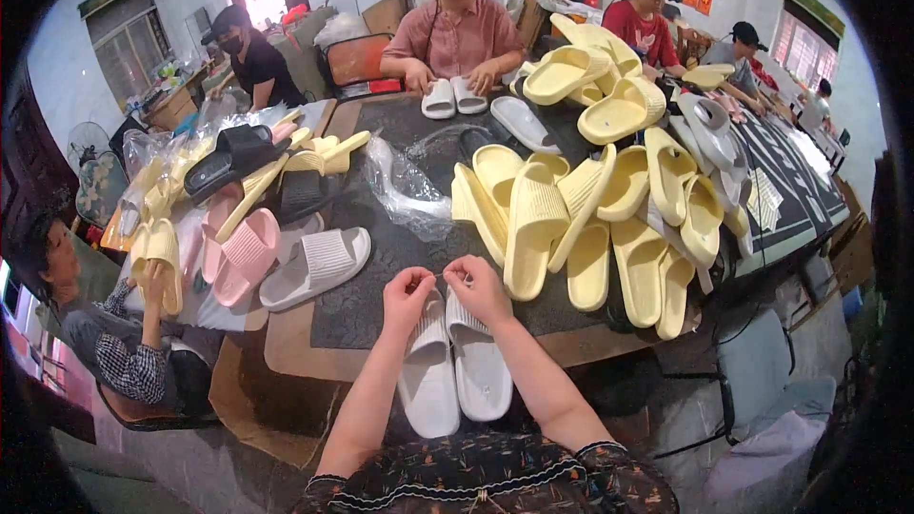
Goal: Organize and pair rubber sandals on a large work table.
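A pair of light grey slide slippers lies side by side at the table's near edge, the left slipper [428,385] and the right slipper [484,381] with their heels toward me. Over the toe end of the left one is my left hand [407,303], fingers curled in with thumb and fingertips pinched together. My right hand [479,287] is pinched the same way over the right slipper's strap, close beside the left hand. Whatever is between the fingertips, if anything, is too small to make out. Both hands partly cover the slippers' straps.
Yellow slippers [538,228] are heaped on the right. A grey slipper [319,266], a pink slipper [246,257] and a black slipper [233,162] lie left. Clear plastic bags [405,190] lie mid-table. Across, a person [457,38] handles white slippers; another person [124,324] sits left.
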A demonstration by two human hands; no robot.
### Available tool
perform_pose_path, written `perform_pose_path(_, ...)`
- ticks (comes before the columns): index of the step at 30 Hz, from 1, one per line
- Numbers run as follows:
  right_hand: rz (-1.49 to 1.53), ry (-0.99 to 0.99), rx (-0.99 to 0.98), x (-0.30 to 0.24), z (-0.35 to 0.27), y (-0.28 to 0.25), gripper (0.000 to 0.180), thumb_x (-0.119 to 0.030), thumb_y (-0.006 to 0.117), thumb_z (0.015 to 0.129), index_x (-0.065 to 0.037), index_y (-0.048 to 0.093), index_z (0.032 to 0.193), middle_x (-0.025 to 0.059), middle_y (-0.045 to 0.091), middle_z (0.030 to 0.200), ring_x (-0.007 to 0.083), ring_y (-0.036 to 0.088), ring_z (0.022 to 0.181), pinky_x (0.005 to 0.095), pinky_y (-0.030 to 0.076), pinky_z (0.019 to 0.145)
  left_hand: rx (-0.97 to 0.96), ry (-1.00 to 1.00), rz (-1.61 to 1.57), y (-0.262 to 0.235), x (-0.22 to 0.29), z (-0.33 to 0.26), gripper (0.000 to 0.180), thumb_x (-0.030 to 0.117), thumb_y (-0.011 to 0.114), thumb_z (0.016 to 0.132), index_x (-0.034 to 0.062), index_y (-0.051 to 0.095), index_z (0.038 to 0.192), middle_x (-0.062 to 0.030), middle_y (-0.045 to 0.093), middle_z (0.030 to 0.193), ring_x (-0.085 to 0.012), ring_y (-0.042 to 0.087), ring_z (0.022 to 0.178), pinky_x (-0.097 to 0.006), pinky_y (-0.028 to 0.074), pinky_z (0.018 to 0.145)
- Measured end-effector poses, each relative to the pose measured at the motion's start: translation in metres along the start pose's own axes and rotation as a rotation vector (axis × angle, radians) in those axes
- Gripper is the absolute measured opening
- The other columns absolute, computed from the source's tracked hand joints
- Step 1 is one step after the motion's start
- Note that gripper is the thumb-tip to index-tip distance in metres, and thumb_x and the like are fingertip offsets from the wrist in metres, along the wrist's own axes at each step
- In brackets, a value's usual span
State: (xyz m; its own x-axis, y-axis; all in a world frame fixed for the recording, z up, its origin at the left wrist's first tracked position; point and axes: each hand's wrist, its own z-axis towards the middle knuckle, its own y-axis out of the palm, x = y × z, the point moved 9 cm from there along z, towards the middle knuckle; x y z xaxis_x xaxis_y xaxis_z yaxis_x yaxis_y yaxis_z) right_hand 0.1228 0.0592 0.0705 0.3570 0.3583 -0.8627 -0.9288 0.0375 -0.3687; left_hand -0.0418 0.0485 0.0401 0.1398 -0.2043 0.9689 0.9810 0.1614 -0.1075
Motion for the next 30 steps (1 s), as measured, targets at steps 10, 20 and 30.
perform_pose_path(10, 0.039, -0.030, -0.015, 0.007, -0.001, 0.006, 0.014, -0.017, 0.065, 0.080, -0.005, 0.064, 0.088, 0.0080, 0.060, 0.082, 0.0204, 0.058, 0.078, 0.0303, 0.048, 0.068, -0.030, -0.016, -0.068, 0.002, -0.002, -0.002, 0.009, 0.008, 0.065, 0.082, 0.0014, 0.065, 0.088, 0.0015, 0.062, 0.076, -0.0046, 0.055, 0.068, -0.021, 0.045, 0.063)
perform_pose_path(20, 0.028, -0.025, -0.032, 0.006, -0.003, 0.005, 0.015, -0.017, 0.066, 0.081, -0.004, 0.063, 0.088, 0.0078, 0.060, 0.081, 0.0198, 0.057, 0.076, 0.0306, 0.047, 0.067, -0.040, -0.014, -0.055, 0.003, -0.003, -0.003, 0.009, 0.008, 0.065, 0.082, 0.0012, 0.064, 0.088, 0.0004, 0.062, 0.078, -0.0057, 0.055, 0.070, -0.022, 0.046, 0.066)
perform_pose_path(30, 0.032, -0.040, -0.071, 0.000, -0.003, 0.007, 0.015, -0.017, 0.065, 0.081, -0.004, 0.063, 0.089, 0.0085, 0.060, 0.083, 0.0200, 0.059, 0.080, 0.0298, 0.048, 0.071, -0.020, -0.019, -0.069, 0.001, -0.004, -0.002, 0.009, 0.008, 0.064, 0.082, 0.0009, 0.064, 0.088, 0.0009, 0.063, 0.078, -0.0054, 0.055, 0.070, -0.021, 0.046, 0.065)
